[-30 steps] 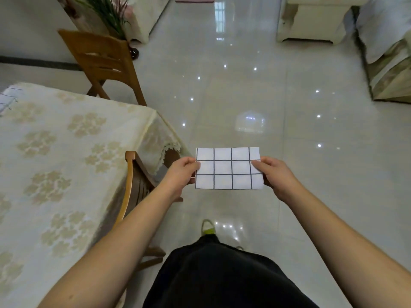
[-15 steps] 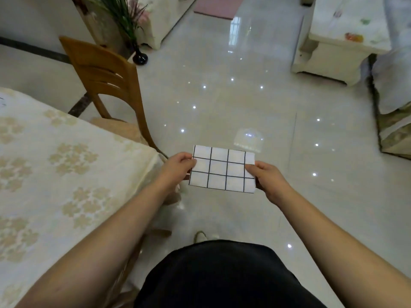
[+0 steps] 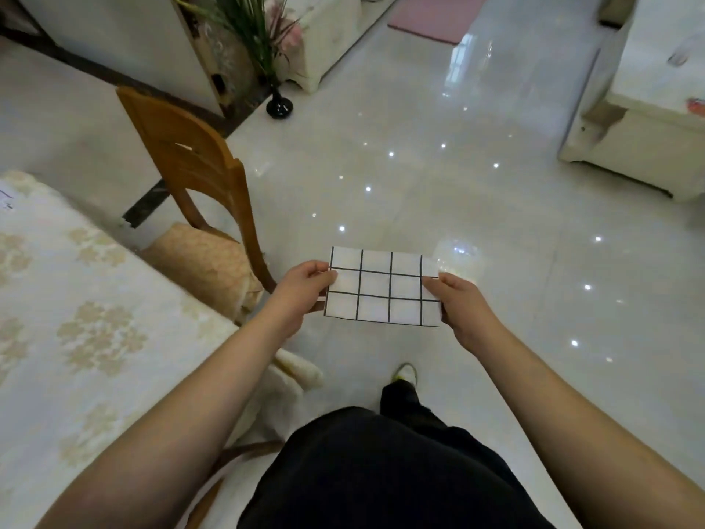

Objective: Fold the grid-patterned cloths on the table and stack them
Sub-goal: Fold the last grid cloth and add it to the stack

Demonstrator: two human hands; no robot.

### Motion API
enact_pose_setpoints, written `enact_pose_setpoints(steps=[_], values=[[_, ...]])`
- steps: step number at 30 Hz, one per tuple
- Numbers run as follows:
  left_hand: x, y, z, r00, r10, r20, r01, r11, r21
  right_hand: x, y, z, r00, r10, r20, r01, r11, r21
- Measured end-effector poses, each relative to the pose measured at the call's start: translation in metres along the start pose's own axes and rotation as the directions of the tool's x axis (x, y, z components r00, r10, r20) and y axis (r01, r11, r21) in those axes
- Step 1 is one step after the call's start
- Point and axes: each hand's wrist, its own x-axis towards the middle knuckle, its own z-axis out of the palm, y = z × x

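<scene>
Floor [image 3: 438,185]: shiny pale tiles with small bright spots of light on them. It fills most of the view.
Table [image 3: 76,337]: on the left, covered with a cream cloth that has a flower pattern. Its near corner hangs down by the person's left arm.
Person: stands beside the table in black clothes, both bare arms reaching forward over the floor. One shoe [image 3: 406,372] shows below the cloth.
Pale cabinet [image 3: 633,147]: far right, standing on the floor.
Chair [image 3: 190,173]: wooden, just past the table corner, with a patterned cushion on its seat.
Plant in a black vase [image 3: 278,105]: on the floor behind the chair.
Pink mat [image 3: 435,13]: far away at the top, flat on the floor.
Folded grid cloth [image 3: 383,286]: white with dark lines, folded into a small flat rectangle. It is up in the air over the floor, right of the table and not touching it.
Left hand [image 3: 301,295]: its grip is clamped on the left edge of the cloth, thumb on top.
Right hand [image 3: 461,303]: its grip is clamped on the right edge of the cloth, thumb on top.
</scene>
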Motion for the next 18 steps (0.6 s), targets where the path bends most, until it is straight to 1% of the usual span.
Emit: enact_pose_setpoints(steps=[4,8,14,18], values=[[0.045,0.041,0.019,0.999,-0.028,-0.047,0.026,0.998,-0.050,0.059,-0.042,-0.017,0.999,-0.017,0.052,0.019,0.999,-0.048],[0.076,0.075,0.028,0.994,-0.034,-0.102,0.024,0.994,-0.103,0.108,-0.080,-0.018,0.993,-0.038,0.108,0.048,0.994,-0.096],[0.124,0.109,0.022,0.986,-0.065,-0.155,0.038,0.985,-0.171,0.174,-0.128,-0.001,0.985,-0.027,0.169,0.050,0.990,-0.130],[0.165,0.128,0.006,0.974,-0.056,-0.218,0.010,0.979,-0.203,0.225,-0.155,0.020,0.980,-0.006,0.200,0.040,0.986,-0.163]])
